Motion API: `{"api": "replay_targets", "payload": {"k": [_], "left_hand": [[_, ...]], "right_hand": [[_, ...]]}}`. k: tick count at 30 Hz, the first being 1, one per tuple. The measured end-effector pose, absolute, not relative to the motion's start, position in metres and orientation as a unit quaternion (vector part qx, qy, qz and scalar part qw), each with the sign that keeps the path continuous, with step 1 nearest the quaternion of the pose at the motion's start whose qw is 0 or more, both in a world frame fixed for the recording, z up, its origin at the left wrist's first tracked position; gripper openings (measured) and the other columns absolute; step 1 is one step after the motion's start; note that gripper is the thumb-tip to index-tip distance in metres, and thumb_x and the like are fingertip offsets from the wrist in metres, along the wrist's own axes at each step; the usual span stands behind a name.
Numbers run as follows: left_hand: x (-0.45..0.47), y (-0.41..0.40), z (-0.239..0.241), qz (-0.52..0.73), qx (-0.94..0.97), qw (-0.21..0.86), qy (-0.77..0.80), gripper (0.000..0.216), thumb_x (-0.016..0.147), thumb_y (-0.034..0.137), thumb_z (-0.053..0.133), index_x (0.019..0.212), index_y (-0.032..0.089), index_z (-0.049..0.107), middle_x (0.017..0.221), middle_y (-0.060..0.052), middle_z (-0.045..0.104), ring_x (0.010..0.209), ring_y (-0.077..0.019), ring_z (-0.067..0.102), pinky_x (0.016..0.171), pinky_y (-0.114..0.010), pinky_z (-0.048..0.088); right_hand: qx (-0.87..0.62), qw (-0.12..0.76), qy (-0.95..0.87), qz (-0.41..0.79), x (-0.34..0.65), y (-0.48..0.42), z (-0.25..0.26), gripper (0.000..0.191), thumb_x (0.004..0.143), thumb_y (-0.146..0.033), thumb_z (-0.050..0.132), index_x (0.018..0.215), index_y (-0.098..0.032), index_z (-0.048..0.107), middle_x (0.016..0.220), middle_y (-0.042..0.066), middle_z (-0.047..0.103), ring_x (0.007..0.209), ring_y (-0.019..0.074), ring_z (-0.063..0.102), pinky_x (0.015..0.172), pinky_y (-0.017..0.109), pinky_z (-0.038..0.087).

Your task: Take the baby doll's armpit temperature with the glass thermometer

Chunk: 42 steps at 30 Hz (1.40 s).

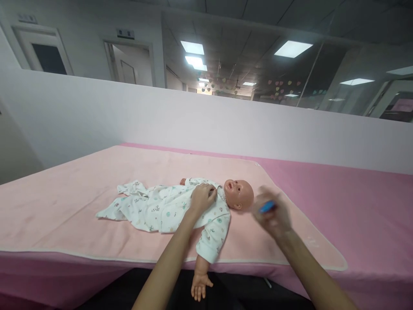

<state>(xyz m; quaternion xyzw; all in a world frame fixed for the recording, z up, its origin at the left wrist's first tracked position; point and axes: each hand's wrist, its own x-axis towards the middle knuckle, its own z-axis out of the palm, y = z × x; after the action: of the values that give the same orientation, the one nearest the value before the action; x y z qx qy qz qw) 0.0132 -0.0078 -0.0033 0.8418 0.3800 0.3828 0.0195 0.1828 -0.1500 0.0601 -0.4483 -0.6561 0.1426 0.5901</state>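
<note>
A baby doll (pixel 239 193) in a white patterned sleepsuit (pixel 161 209) lies on its back on a pale pink blanket (pixel 64 206), head to the right. One doll arm hangs over the table's front edge. My left hand (pixel 202 197) rests on the doll's chest near the collar, fingers curled against the fabric. My right hand (pixel 272 215) is blurred by motion just right of the doll's head and grips a small blue object (pixel 267 207) that I cannot make out further.
The blanket covers a table with a darker pink cover (pixel 355 202). A low white partition (pixel 206 120) runs behind the table, with glass walls and doors beyond it. The table's front edge is close to me.
</note>
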Motion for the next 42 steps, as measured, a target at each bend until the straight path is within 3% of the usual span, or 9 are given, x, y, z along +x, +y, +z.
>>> {"api": "replay_targets", "payload": {"k": [4,8,11,13,16,22,25,32,42], "left_hand": [[0.012,-0.01,-0.001,0.369,0.849,0.032,0.376,0.013,0.073,0.017,0.048,0.076,0.021,0.06,0.082,-0.002,0.065,0.081,-0.0193,0.055,0.076,-0.032,0.039],[0.011,-0.011,-0.003,0.378,0.845,0.027,0.377,0.012,0.072,0.017,0.047,0.076,0.021,0.057,0.083,-0.002,0.062,0.081,-0.0193,0.054,0.075,-0.032,0.039],[0.01,-0.012,-0.005,0.392,0.837,0.011,0.381,0.01,0.071,0.017,0.047,0.077,0.02,0.055,0.084,-0.003,0.059,0.081,-0.0193,0.053,0.073,-0.031,0.039],[0.01,-0.012,-0.006,0.393,0.835,-0.001,0.384,0.01,0.07,0.016,0.047,0.077,0.02,0.054,0.084,-0.004,0.058,0.082,-0.0197,0.052,0.074,-0.032,0.039],[0.009,-0.013,-0.006,0.392,0.838,-0.012,0.379,0.009,0.07,0.015,0.047,0.076,0.02,0.052,0.083,-0.004,0.058,0.084,-0.0204,0.051,0.078,-0.034,0.037],[0.005,-0.015,-0.003,0.4,0.843,-0.003,0.359,0.008,0.075,0.016,0.044,0.077,0.02,0.05,0.082,-0.002,0.059,0.084,-0.0192,0.052,0.086,-0.037,0.033],[0.004,-0.011,-0.005,0.392,0.844,0.022,0.366,0.011,0.079,0.017,0.04,0.077,0.019,0.05,0.075,-0.002,0.059,0.077,-0.0185,0.054,0.084,-0.036,0.035],[0.005,-0.005,-0.009,0.389,0.831,0.078,0.389,0.021,0.087,0.021,0.033,0.088,0.02,0.054,0.082,-0.002,0.064,0.079,-0.0184,0.057,0.08,-0.034,0.037],[0.006,-0.006,-0.011,0.385,0.832,0.047,0.398,0.027,0.092,0.025,0.027,0.081,0.019,0.05,0.078,-0.002,0.062,0.075,-0.0165,0.056,0.078,-0.032,0.037]], "right_hand": [[-0.501,0.466,-0.726,0.067,0.192,-0.155,0.006,0.027,0.08,-0.028,0.054,0.055,-0.019,0.054,0.049,-0.002,0.053,0.046,0.009,0.05,0.043,0.019,0.041],[-0.553,0.259,-0.785,-0.104,0.22,-0.151,-0.036,0.021,0.085,-0.02,0.042,0.083,-0.019,0.063,0.079,0.007,0.064,0.07,0.0161,0.061,0.058,0.026,0.048],[-0.526,0.208,-0.813,-0.139,0.241,-0.148,-0.05,0.032,0.083,-0.011,0.037,0.099,-0.022,0.062,0.1,0.008,0.063,0.088,0.0179,0.061,0.071,0.029,0.051],[-0.515,0.204,-0.82,-0.146,0.247,-0.148,-0.053,0.036,0.081,-0.009,0.038,0.104,-0.023,0.061,0.104,0.008,0.063,0.093,0.0182,0.061,0.075,0.031,0.051],[-0.5,0.254,-0.811,-0.165,0.242,-0.144,-0.049,0.037,0.081,-0.009,0.038,0.108,-0.022,0.059,0.1,0.007,0.065,0.089,0.0189,0.062,0.075,0.033,0.052],[-0.402,0.47,-0.766,-0.177,0.165,-0.089,-0.017,0.04,0.076,-0.005,0.037,0.103,-0.022,0.061,0.095,0.004,0.066,0.091,0.0173,0.06,0.084,0.033,0.048],[-0.451,0.521,-0.72,-0.086,0.121,-0.053,-0.006,0.04,0.076,-0.007,0.034,0.104,-0.019,0.058,0.1,0.006,0.064,0.095,0.0175,0.058,0.087,0.033,0.046],[-0.489,0.56,-0.668,-0.001,0.106,-0.034,-0.02,0.041,0.073,-0.008,0.033,0.106,-0.017,0.056,0.099,0.007,0.063,0.094,0.0188,0.057,0.083,0.031,0.047],[-0.488,0.589,-0.644,0.029,0.11,-0.036,-0.027,0.033,0.08,-0.012,0.033,0.105,-0.016,0.054,0.099,0.008,0.063,0.092,0.0167,0.059,0.081,0.029,0.048]]}}
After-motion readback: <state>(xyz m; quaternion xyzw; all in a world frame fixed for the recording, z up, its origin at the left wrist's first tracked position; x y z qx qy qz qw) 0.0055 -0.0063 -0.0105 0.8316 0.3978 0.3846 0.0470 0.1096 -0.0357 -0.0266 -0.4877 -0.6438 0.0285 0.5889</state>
